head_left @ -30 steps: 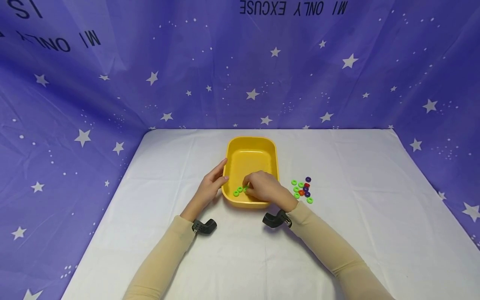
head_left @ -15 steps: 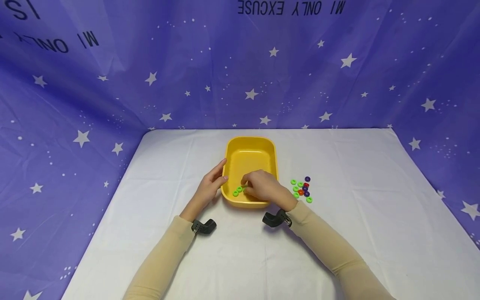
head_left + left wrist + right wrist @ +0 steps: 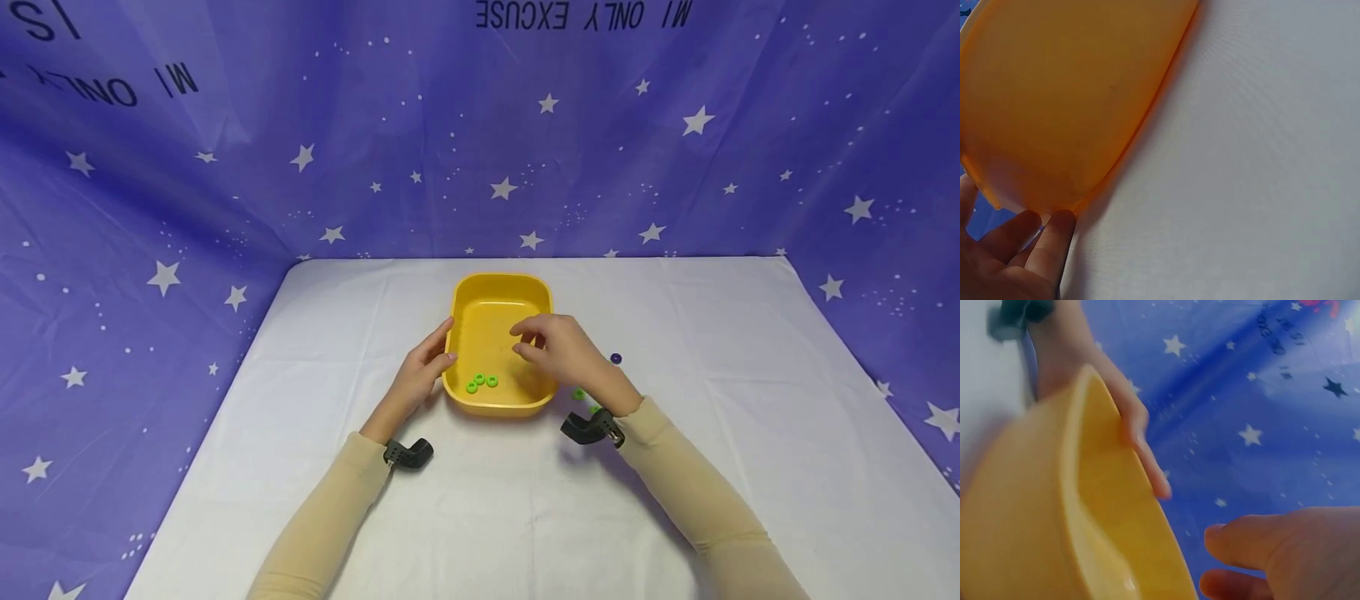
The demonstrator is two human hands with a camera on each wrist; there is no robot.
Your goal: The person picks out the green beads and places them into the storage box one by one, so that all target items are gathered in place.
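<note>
In the head view a yellow plastic tub (image 3: 501, 400) stands on the white table. My left hand (image 3: 415, 379) grips its left wall, the thumb over the rim and the other fingers along the outside. The left wrist view shows these fingertips (image 3: 1057, 225) against the tub's orange-looking outer wall (image 3: 1072, 94). Three green ring beads (image 3: 480, 380) lie inside at the near left corner. Above the tub's right side hovers my right hand (image 3: 566, 350), thumb and fingers apart, holding nothing that I can see. Its thumb and a finger also show in the right wrist view.
Right of the tub, my right wrist and forearm hide most of a bead pile; a purple bead (image 3: 616, 358) and a few green beads (image 3: 578, 394) peek out. A black wrist mount (image 3: 592, 427) sits on the right cuff. Behind hangs a purple star-patterned cloth (image 3: 465, 125).
My right hand has lifted from the green beads in the tub and moved right, its fingers parting. Three green beads now show there. The left hand and tub have stayed put.
</note>
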